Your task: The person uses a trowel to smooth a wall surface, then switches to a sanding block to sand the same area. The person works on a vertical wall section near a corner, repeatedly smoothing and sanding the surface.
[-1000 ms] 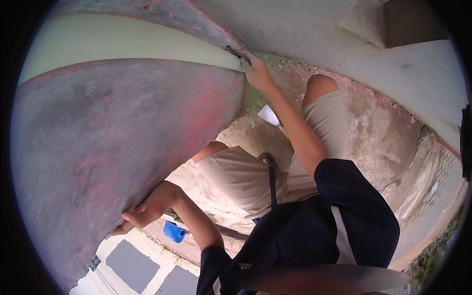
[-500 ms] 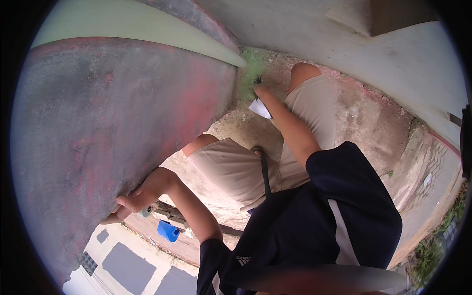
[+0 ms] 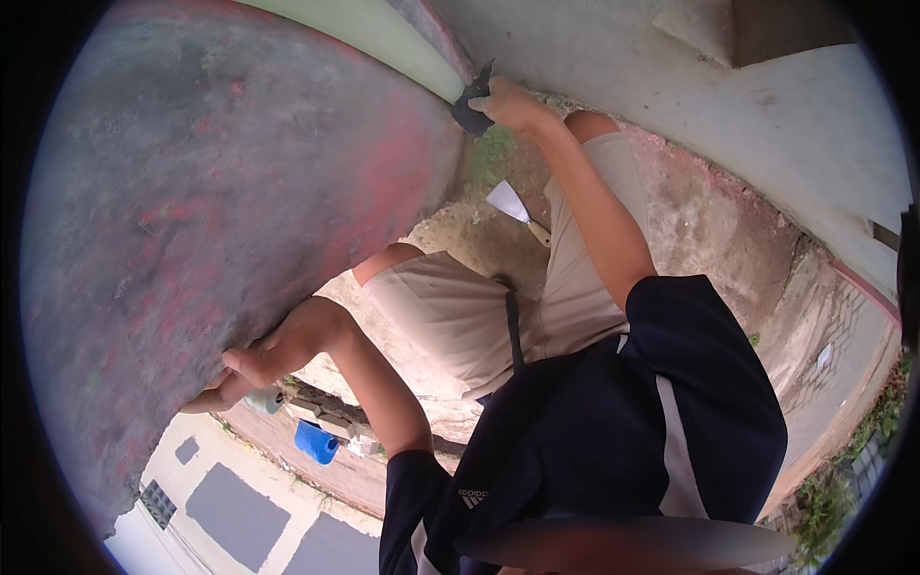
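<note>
While our right hand [image 3: 513, 103] pinches a dark, crumpled scrap of abrasive sheet [image 3: 472, 103] against the edge of the big curved hull [image 3: 240, 220], our left hand [image 3: 251, 369] lies flat and open on the lower flank of that same surface, holding nothing, only bracing us. We judge the step in hand to be rubbing down the worn red and grey paint near the pale green band [image 3: 383, 34] (the sheet sits right where the band meets the painted part). The next move, as we read it, calls for steady pressure along that seam, with the left hand kept firm so our body does not swing.

Counting outward: two hands, one sheet, one hull. One scraper [image 3: 516, 209] with a pale blade and a wooden handle lies on the dirt ground [image 3: 690, 220] by our knees, apart from both hands. Below the left hand we see one blue container [image 3: 314, 443] and one small grey roll or cup [image 3: 266, 399] (too small to tell which). One concrete wall [image 3: 671, 96] rises behind.
</note>
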`<state>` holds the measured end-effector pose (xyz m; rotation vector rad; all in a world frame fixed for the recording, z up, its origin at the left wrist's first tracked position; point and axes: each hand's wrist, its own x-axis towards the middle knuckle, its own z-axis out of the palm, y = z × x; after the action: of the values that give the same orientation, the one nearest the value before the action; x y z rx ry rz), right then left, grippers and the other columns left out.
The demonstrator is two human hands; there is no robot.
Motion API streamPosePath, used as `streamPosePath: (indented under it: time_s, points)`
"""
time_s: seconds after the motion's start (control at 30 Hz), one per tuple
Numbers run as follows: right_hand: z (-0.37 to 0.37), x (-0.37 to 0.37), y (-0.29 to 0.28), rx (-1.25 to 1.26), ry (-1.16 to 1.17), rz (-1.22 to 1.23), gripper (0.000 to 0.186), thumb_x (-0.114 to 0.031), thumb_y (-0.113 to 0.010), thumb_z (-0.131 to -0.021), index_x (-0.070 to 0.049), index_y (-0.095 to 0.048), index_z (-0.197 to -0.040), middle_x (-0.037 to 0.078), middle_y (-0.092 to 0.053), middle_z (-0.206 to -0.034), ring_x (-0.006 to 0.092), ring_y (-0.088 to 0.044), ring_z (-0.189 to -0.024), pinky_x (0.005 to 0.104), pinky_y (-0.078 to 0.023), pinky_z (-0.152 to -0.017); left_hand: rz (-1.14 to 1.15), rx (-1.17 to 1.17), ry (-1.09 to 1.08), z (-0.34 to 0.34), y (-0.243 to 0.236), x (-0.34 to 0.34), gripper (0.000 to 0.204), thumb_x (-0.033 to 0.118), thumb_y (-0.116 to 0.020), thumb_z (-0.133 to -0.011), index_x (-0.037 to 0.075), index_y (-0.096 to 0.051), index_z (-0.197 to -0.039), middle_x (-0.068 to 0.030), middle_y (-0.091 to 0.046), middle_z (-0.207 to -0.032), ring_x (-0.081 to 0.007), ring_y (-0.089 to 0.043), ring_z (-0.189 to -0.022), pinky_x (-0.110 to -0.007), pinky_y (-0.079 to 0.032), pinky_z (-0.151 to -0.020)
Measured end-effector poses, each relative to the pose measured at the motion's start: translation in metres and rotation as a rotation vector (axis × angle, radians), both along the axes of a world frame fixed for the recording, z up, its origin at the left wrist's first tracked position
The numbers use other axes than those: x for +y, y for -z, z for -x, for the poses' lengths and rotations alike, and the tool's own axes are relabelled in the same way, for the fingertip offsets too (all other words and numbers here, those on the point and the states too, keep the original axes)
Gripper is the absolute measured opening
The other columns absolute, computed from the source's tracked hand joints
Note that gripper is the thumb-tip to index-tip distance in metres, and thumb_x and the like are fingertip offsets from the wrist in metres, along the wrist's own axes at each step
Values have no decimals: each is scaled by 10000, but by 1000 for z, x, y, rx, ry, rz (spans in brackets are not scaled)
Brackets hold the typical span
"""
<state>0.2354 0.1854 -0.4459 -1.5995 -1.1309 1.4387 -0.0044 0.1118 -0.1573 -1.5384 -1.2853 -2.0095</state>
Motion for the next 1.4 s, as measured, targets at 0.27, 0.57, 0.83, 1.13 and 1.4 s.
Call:
streamPosePath:
  time_s: [0.27,0.57,0.83,1.13,1.4]
  points:
    - [6,3,6,243,65,186,359,-160,-702,-872,113,-653,-1099,163,-694,-1032,236,-660,-920,402,-513,-789,-15,19,-72,5,3,-1,897,493,-534,-868,-4,-194,-1534,-233,-256,-1502,-338,-245,-1483,-510,-329,-1175]
    - [-15,4,8,-117,-192,176,399,-227,-720,-917,91,-651,-1149,156,-694,-1088,219,-623,-995,371,-475,-911,7,-27,-84,-8,1,-6,834,409,-530,-854,-18,-260,-1518,-216,-325,-1487,-353,-311,-1453,-536,-349,-1156]
    - [-67,-83,-2,545,-139,-38,444,-230,-758,-907,-45,-649,-1296,64,-707,-1196,171,-629,-1104,344,-465,-1003,186,347,835,-80,139,-26,190,187,-487,-993,138,-662,-1050,-99,-610,-1076,-296,-641,-915,-446,-577,-749]
    - [-78,-131,17,307,61,103,403,-268,-706,-960,-22,-655,-1275,47,-708,-1113,134,-617,-1045,316,-478,-947,1173,-499,1036,-140,314,-8,219,102,-682,-972,4,-628,-1160,-21,-635,-889,-96,-584,-788,-231,-470,-751]
    - [-43,-122,56,254,396,-87,321,-270,-634,-1009,1,-703,-1167,29,-703,-986,99,-609,-897,263,-486,-809,1402,-439,1290,-88,365,10,197,75,-662,-976,-22,-595,-1134,-42,-657,-918,-66,-609,-791,-240,-496,-693]
